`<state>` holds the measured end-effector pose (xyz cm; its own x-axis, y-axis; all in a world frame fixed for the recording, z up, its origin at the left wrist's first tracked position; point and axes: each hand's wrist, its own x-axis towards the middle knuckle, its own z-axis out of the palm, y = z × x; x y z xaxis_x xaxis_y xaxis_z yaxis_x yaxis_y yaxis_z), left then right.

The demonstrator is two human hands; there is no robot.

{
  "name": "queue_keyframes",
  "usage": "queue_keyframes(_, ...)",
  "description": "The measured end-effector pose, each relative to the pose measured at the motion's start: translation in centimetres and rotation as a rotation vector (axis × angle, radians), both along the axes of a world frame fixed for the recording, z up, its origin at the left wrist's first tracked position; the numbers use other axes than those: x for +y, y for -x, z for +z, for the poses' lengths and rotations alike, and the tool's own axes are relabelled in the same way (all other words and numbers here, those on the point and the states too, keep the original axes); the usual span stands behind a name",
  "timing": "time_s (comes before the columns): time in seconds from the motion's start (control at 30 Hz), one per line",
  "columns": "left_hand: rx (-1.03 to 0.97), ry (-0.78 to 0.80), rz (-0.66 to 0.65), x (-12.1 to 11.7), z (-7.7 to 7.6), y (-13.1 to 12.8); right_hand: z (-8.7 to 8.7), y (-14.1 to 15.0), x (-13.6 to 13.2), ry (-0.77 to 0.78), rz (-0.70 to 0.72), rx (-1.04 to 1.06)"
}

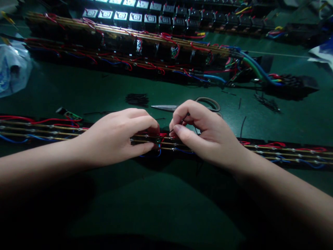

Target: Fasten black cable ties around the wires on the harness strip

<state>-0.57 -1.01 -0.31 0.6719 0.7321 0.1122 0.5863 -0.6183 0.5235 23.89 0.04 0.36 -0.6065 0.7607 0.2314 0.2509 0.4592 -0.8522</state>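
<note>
A long black strip carries parallel brass rods [262,152] with soldered joints and red and blue wires, and it runs across the bench in front of me. My left hand [125,133] reaches over it from the left. Its thumb and fingers close around a small green circuit board [158,141] among the rods; the fingers hide most of the board. Just right of that, my right hand [205,130] pinches a thin black cable tie [171,131] between thumb and fingertips, above the red wires [163,134]. Scissors [165,108] lie behind my right hand, partly covered by it.
A bundle of black cable ties [136,99] lies beyond my hands. Another small circuit board [69,113] rests at left. Further back are wired brass-rod assemblies [130,31], rows of black modules [135,17], a black connector [296,85] and a plastic bag [14,69].
</note>
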Motion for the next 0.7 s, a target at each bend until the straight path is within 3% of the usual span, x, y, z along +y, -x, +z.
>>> queue_keyframes(0.27, 0.042, -0.005, -0.027, 0.12, 0.09, -0.06, -0.20, -0.09, -0.02, -0.094, -0.001, -0.058)
queue_keyframes(0.7, 0.063, 0.003, -0.041, 0.16, 0.16, 0.02, -0.12, -0.25, 0.12, -0.210, 0.150, -0.120)
